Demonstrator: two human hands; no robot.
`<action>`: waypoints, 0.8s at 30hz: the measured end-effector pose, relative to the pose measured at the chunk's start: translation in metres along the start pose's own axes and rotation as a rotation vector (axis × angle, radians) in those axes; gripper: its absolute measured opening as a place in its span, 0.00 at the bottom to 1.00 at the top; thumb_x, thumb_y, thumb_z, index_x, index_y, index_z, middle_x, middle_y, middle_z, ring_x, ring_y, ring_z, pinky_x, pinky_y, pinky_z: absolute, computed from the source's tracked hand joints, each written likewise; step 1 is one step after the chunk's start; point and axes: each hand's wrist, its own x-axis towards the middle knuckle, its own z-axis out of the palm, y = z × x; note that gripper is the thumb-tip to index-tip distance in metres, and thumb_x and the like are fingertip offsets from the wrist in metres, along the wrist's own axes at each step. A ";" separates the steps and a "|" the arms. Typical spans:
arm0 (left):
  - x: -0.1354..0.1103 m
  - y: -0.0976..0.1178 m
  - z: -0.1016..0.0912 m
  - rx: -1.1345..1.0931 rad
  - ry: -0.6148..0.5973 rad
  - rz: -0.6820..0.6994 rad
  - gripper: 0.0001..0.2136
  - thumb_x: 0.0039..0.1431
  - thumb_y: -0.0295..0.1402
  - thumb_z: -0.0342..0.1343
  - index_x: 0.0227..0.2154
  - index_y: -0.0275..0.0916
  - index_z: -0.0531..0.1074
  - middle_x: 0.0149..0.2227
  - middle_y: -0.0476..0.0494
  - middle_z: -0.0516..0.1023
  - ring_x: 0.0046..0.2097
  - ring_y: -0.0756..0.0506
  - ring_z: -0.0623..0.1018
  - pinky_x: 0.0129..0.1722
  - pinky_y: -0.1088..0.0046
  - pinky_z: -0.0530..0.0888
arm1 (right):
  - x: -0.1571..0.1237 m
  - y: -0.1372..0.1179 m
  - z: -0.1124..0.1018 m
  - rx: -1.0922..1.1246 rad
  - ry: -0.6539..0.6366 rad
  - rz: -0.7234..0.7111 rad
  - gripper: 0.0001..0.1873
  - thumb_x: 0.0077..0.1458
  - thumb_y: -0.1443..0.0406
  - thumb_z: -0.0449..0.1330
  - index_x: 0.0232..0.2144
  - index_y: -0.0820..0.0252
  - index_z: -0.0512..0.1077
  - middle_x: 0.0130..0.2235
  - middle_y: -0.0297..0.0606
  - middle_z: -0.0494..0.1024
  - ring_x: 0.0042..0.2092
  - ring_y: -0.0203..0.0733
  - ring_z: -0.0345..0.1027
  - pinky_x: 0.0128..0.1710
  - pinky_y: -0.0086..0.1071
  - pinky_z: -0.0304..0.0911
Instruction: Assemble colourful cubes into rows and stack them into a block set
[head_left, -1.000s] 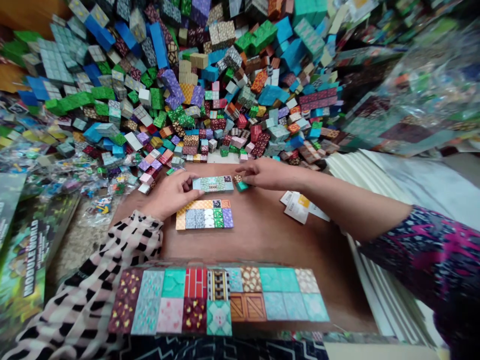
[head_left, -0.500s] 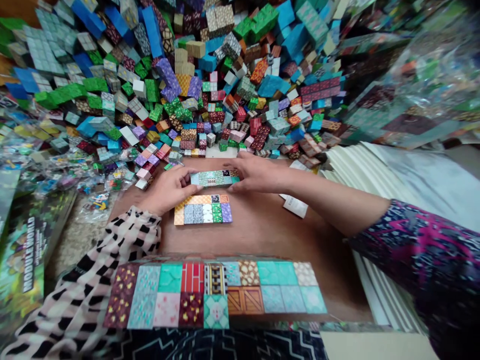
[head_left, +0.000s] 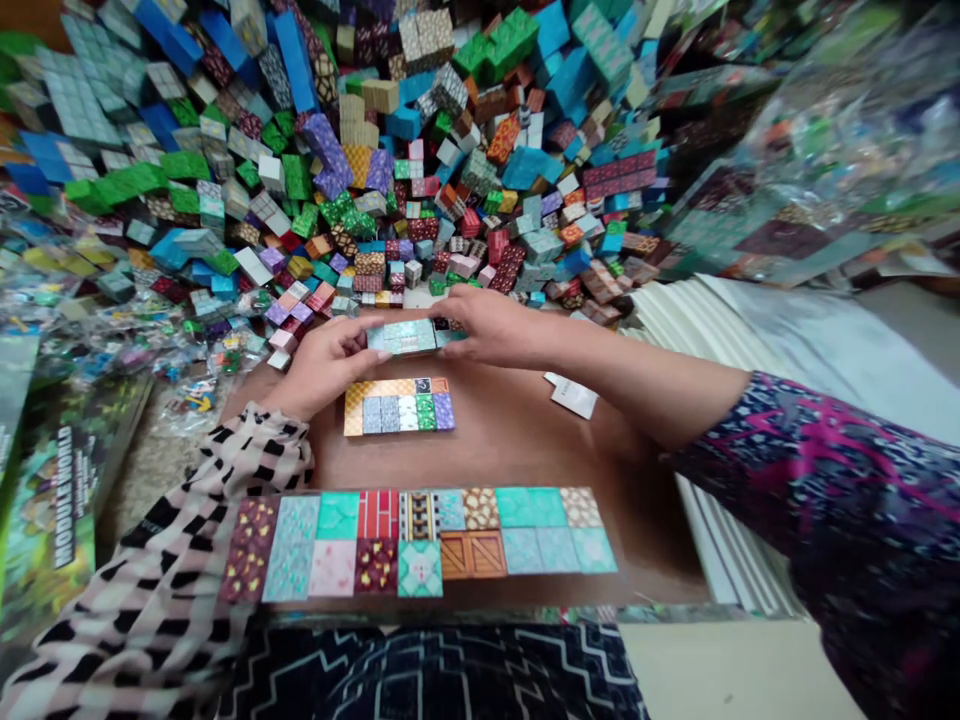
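Strip of pale teal blocks (head_left: 403,337) is held between your hands by the far edge of the desk (head_left: 499,440). Your left hand (head_left: 328,362) pinches its left end between thumb and fingers; your right hand (head_left: 484,325) grips its right end, partly hiding it. Nearer you lies a small patterned panel (head_left: 397,408), a longer multicoloured panel (head_left: 420,545) runs along the near edge, and a white tag (head_left: 574,397) rests toward the right edge.
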 end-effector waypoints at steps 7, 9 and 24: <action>-0.013 0.056 -0.032 -0.242 0.059 0.015 0.15 0.60 0.36 0.53 0.48 0.39 0.73 0.46 0.41 0.77 0.47 0.45 0.75 0.47 0.67 0.73 | -0.028 -0.027 -0.044 -0.019 0.111 0.034 0.24 0.51 0.62 0.63 0.50 0.65 0.69 0.45 0.47 0.68 0.47 0.49 0.62 0.44 0.34 0.58; -0.019 0.072 -0.042 -0.193 0.068 0.005 0.15 0.60 0.36 0.53 0.49 0.39 0.72 0.41 0.43 0.78 0.42 0.46 0.76 0.44 0.67 0.74 | -0.040 -0.035 -0.051 0.009 0.135 0.039 0.25 0.51 0.61 0.64 0.50 0.66 0.68 0.44 0.47 0.69 0.47 0.48 0.62 0.45 0.34 0.58; -0.081 0.188 -0.067 0.286 -0.159 0.246 0.17 0.62 0.38 0.49 0.51 0.42 0.72 0.41 0.44 0.78 0.44 0.44 0.76 0.43 0.69 0.72 | -0.156 -0.079 -0.079 0.088 0.208 0.027 0.24 0.54 0.57 0.60 0.51 0.61 0.69 0.45 0.46 0.72 0.46 0.49 0.65 0.44 0.39 0.60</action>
